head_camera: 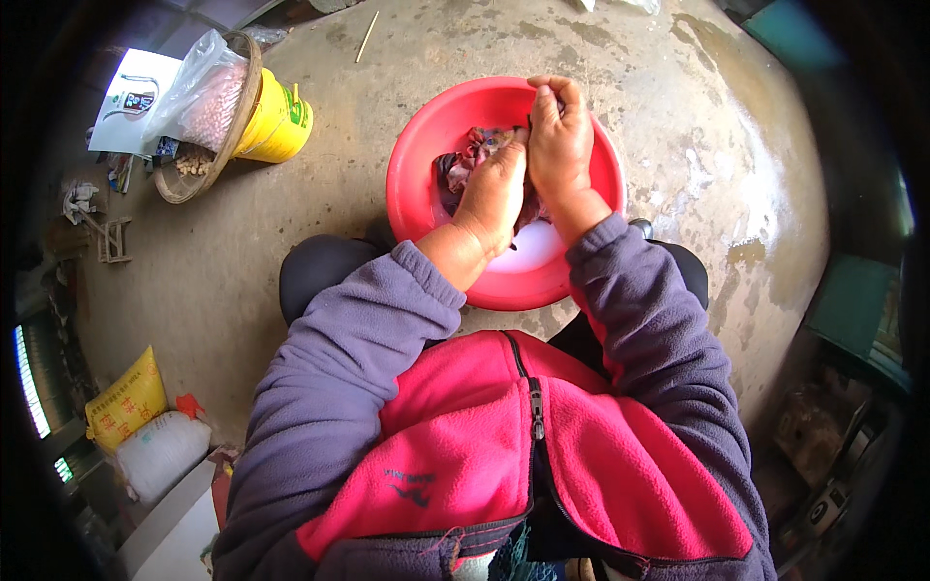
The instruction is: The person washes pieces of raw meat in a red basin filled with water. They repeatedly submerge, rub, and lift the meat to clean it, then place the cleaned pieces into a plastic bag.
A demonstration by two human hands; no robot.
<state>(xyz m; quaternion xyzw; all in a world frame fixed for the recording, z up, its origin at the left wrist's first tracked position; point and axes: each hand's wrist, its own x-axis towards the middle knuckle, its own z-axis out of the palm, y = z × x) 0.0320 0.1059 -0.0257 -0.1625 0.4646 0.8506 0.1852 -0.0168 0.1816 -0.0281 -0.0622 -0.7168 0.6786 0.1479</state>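
A red plastic basin [414, 210] stands on the floor between my knees. Whitish, sudsy-looking water [538, 250] shows in its near part. Bunched wet cloth [461, 171], dark with pinkish patterned parts, lies in the basin and rises between my hands. My left hand [494, 192] grips the cloth, thumb on top and fingers hidden underneath. Against it, my right hand [563, 141] is curled into a fist over the basin's right side, with a bit of dark cloth showing between its fingers.
A yellow bucket [280, 120] stands at the upper left, beside a woven tray [182, 190] holding peanuts and a plastic bag [211, 102]. At lower left are a yellow sack [127, 399] and a white sack [163, 454]. Wet patches [748, 250] mark the concrete floor [349, 189].
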